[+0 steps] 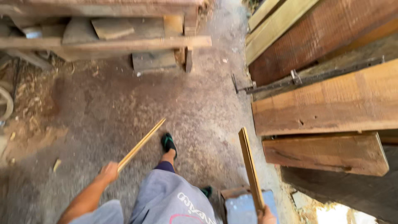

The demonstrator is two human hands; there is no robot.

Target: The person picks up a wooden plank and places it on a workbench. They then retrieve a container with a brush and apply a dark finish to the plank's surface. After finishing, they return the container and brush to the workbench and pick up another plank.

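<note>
My left hand [108, 171] is closed around the near end of a thin pale wooden strip [141, 143] that points up and to the right over the dirt floor. At the bottom edge my right hand [266, 216] grips a second, thicker wooden strip [250, 166], which stands nearly upright and leans slightly left. My grey shorts [166, 199] and one foot in a dark sandal [168, 143] show between the two hands, mid-stride.
Thick stacked planks [331, 103] fill the right side, with a metal bar clamp [306, 79] lying across them. A rough wooden bench with offcuts [112, 37] stands at the top left. Sawdust and chips [29, 108] cover the floor at left. A blue-grey block [242, 207] sits by my right hand.
</note>
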